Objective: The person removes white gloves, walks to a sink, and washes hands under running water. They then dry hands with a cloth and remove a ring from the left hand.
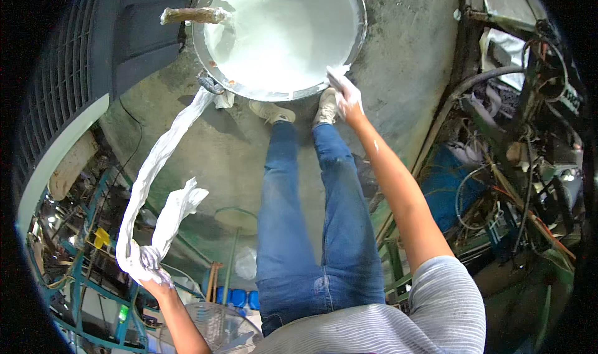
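Observation:
A large round metal tub (357, 33) stands ahead of my feet, holding milky white liquid (280, 39). My left hand (149, 260), smeared white, is closed around a long twisted strip of white cloth (163, 145). The strip runs up to a handle (210, 84) on the tub's near left side, and its loose end (180, 207) sticks out above my hand. My right hand (344, 94), also coated white, is at the tub's near right rim with its fingers stretched out. Whether it touches the rim is hard to tell.
A stick (194, 16) with a wet end juts over the tub's left rim. On the left stands a dark slatted panel (68, 61). Metal frames, hoses and a blue sheet (451, 189) crowd the right side. A mesh fan guard (218, 326) is low near my left arm.

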Tool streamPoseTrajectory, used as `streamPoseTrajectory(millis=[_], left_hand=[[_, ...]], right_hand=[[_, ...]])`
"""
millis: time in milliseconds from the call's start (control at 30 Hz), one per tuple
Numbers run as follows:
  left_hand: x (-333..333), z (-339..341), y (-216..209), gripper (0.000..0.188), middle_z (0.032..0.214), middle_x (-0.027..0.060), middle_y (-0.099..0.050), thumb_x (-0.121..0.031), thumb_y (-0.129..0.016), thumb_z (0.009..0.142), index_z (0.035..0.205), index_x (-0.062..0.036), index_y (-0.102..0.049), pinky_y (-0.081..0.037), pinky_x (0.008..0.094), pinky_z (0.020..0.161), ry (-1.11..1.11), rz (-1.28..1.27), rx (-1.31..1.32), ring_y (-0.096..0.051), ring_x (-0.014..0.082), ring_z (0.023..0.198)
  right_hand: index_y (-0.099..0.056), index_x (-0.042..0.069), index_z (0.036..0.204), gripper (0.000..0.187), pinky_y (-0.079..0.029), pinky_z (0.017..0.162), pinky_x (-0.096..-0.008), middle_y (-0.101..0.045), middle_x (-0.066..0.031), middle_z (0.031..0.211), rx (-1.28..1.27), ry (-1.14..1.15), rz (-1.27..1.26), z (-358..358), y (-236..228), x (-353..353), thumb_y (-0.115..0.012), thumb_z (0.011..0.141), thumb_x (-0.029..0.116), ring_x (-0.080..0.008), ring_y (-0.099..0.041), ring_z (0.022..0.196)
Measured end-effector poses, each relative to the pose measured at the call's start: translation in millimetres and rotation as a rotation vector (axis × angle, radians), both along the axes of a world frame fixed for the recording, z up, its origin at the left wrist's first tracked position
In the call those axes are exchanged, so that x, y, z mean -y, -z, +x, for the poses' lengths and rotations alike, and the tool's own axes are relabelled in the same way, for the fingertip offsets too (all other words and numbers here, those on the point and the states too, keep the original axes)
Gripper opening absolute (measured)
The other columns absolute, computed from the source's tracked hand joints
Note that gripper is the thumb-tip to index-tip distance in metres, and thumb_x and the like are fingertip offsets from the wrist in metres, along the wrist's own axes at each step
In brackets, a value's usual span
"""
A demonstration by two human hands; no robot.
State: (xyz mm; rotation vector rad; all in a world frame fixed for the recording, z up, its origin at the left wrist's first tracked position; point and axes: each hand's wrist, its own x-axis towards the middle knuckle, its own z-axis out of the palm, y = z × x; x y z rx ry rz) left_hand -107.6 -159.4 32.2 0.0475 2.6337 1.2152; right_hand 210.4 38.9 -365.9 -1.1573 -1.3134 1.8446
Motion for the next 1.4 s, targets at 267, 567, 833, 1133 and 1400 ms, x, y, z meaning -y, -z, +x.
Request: streamPoseTrajectory(millis=[267, 567, 833, 1133, 1400], left_hand=[[54, -19, 7, 0.02, 0.07, -0.0066, -0.041, -0.015, -0.063, 0.082, 0.1, -0.006, -0.057, -0.026, 0.0172, 0.048, -0.205, -0.075, 0.002, -0.034, 0.001, 0.056], [100, -19, -25, 0.041, 0.122, 0.0125, -0.053, -0.007, -0.046, 0.087, 0.127, 0.0007, -0.046, -0.038, 0.0298, 0.093, 0.023, -0.258, -0.07, -0.051, 0.0203, 0.109], [190, -15, -82, 0.034, 0.113, 0.011, -0.055, -0.011, -0.053, 0.083, 0.114, 0.0023, -0.052, -0.042, 0.0305, 0.085, -0.152, 0.078, -0.328, -0.053, 0.0197, 0.101], [374, 11, -234, 0.035, 0.111, 0.0159, -0.052, -0.028, -0.044, 0.087, 0.107, 0.0004, -0.049, -0.041, 0.0369, 0.09, -0.208, -0.129, -0.749, -0.052, 0.024, 0.1], [421, 40, -393, 0.061, 0.147, 0.0129, -0.021, -0.045, -0.023, 0.095, 0.142, -0.0065, -0.017, -0.016, 0.0466, 0.112, -0.492, 0.712, -0.733, -0.022, 0.029, 0.135]], right_hand=[[-0.025, -0.003, 0.137, 0.065, -0.019, 0.111, -0.0396, -0.026, -0.0224, 0.142, 0.872, -0.611, 0.778, -6, -52, -25, -0.051, 0.078, 0.007, -0.0352, -0.026, 0.132], [-0.022, -0.005, 0.138, 0.065, -0.011, 0.113, -0.04, -0.014, -0.0169, 0.148, 1.462, -1.329, 0.961, -9, -56, -24, -0.045, 0.079, 0.01, -0.0289, -0.014, 0.137], [-0.026, 0.001, 0.137, 0.083, -0.025, 0.108, -0.0364, -0.033, -0.0226, 0.137, 0.684, -1.038, 0.757, -123, -125, 66, -0.069, 0.068, 0.016, -0.0342, -0.029, 0.13], [-0.036, 0.011, 0.135, 0.084, -0.014, 0.109, -0.05, -0.028, -0.018, 0.141, 0.427, -1.244, 1.172, -370, -253, 215, -0.07, 0.067, 0.046, -0.0357, -0.021, 0.132], [-0.057, 0.009, 0.103, 0.028, -0.046, 0.079, -0.0368, -0.061, -0.0139, 0.099, 0.392, -1.38, 0.736, -326, -191, 327, -0.054, 0.076, 0.015, -0.0299, -0.057, 0.093]])
